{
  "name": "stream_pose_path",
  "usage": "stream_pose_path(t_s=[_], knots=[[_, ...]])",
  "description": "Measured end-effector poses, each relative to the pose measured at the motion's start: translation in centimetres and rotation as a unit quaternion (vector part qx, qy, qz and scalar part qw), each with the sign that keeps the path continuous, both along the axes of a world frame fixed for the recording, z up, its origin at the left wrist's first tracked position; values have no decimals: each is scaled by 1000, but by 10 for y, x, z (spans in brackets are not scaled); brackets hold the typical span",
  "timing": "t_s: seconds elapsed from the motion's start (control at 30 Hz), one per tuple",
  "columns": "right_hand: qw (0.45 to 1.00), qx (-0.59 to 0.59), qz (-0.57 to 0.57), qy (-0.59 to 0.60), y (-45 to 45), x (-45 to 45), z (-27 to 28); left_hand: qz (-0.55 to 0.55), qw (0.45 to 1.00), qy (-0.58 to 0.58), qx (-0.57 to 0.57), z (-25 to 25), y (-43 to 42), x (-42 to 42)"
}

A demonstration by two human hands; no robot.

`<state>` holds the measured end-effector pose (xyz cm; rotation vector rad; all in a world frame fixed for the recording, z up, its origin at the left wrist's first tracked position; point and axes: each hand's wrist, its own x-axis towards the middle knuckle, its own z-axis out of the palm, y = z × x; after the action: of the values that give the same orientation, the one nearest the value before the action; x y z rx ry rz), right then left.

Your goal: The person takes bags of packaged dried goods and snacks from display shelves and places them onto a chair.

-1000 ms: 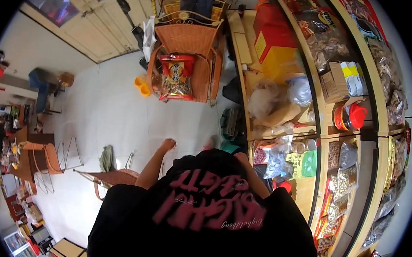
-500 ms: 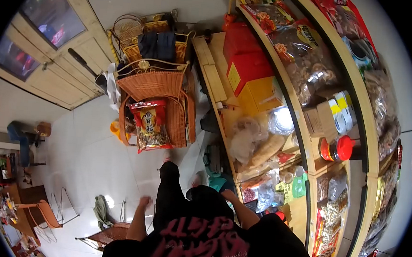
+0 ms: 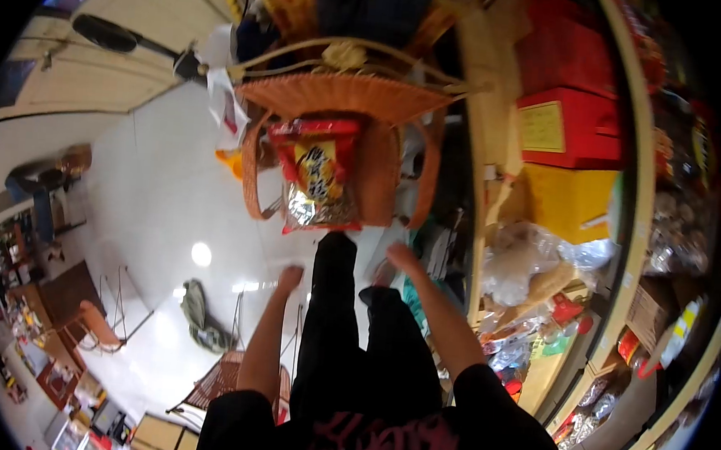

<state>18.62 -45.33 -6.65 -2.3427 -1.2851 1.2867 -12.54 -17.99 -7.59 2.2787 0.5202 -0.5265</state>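
Observation:
My left hand (image 3: 291, 279) hangs beside my left leg, over the pale tiled floor; its fingers are blurred. On the other side, my right hand (image 3: 402, 257) is held out past my right leg, close to the front of the wicker chair (image 3: 378, 176). I see nothing held in either hand, and the finger positions are not clear. A red and clear plastic bag of dried food (image 3: 318, 176) with large yellow-and-black lettering lies on the chair seat, apart from both hands.
Wooden shelves (image 3: 631, 219) along the right hold bags, a red box (image 3: 570, 127) and a yellow box (image 3: 569, 202). A white bag (image 3: 221, 98) hangs at the chair's left. Behind me to the left stands another woven chair (image 3: 220, 382).
I have moved forward, so the wicker chair and the bag on it appear closer and larger. My arms reach further forward, and the shelves have shifted in view.

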Motion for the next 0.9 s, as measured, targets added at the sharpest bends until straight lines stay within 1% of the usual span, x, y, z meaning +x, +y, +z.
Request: stream_pose_path(t_s=[0.03, 0.07, 0.1, 0.13, 0.17, 0.2, 0.23, 0.27, 0.3, 0.33, 0.37, 0.4, 0.43, 0.47, 0.5, 0.53, 0.6, 0.63, 0.67, 0.7, 0.73, 0.77, 0.8, 0.87, 0.9], knots=[[987, 74, -144, -18, 52, 14, 44, 21, 998, -45, 31, -10, 19, 36], [967, 39, -231, 99, 89, 24, 38, 129, 990, -58, 6, -6, 35, 73], [967, -15, -211, 144, 119, 37, 10, 124, 992, 23, -15, 35, 60, 126], [972, -34, -215, 90, 153, 48, 16, 77, 993, 78, -40, 2, 80, 136], [968, -12, -250, 30, 172, 49, 15, 199, 978, 52, 41, -78, 86, 130], [958, 10, -285, -36, 183, 48, 9, 207, 954, 152, -153, -14, 109, 174], [957, 4, -290, -27, 194, 49, 1, 276, 940, 158, -123, 22, 120, 205], [940, 32, -339, 5, 205, 49, -6, 344, 921, 160, -91, 38, 126, 223], [920, 61, -385, 34, 213, 48, -12, 344, 920, 167, -89, 40, 131, 232], [921, 58, -384, 39, 216, 46, -16, 386, 912, 135, -23, 41, 134, 239], [921, 101, -362, 102, 218, 47, -16, 426, 898, 100, 44, 32, 137, 239], [916, 143, -339, 161, 221, 49, -16, 426, 898, 103, 43, 25, 140, 236], [915, 141, -341, 163, 220, 48, -13, 423, 900, 105, 10, 22, 141, 230], [909, 133, -366, 151, 222, 48, 4, 419, 901, 108, -24, 16, 142, 223], [901, 125, -392, 140, 223, 47, 9, 433, 883, 170, -64, 14, 142, 216], [898, 125, -398, 141, 225, 50, 11, 428, 885, 173, -62, 9, 144, 214], [898, 47, -370, 235, 215, 51, 4, 429, 870, 171, -175, -39, 147, 173], [881, 50, -400, 247, 214, 52, 8, 295, 919, 190, -179, -90, 153, 141], [879, 47, -403, 252, 213, 52, 3, 294, 919, 196, -177, -73, 152, 148], [874, 53, -416, 243, 214, 53, -5, 366, 881, 164, -251, -36, 149, 172], [870, 59, -430, 233, 214, 55, -17, 434, 832, 129, -321, -8, 146, 190], [868, 95, -440, 209, 207, 42, -58, 426, 827, 84, -358, 0, 145, 197], [866, 94, -445, 209, 216, 50, -29, 423, 828, 88, -358, 4, 142, 203], [823, 78, -458, 326, 233, 66, 28, 450, 830, 85, -318, 10, 135, 210], [824, 79, -458, 325, 239, 61, 40, 449, 830, 84, -319, 5, 139, 206]])
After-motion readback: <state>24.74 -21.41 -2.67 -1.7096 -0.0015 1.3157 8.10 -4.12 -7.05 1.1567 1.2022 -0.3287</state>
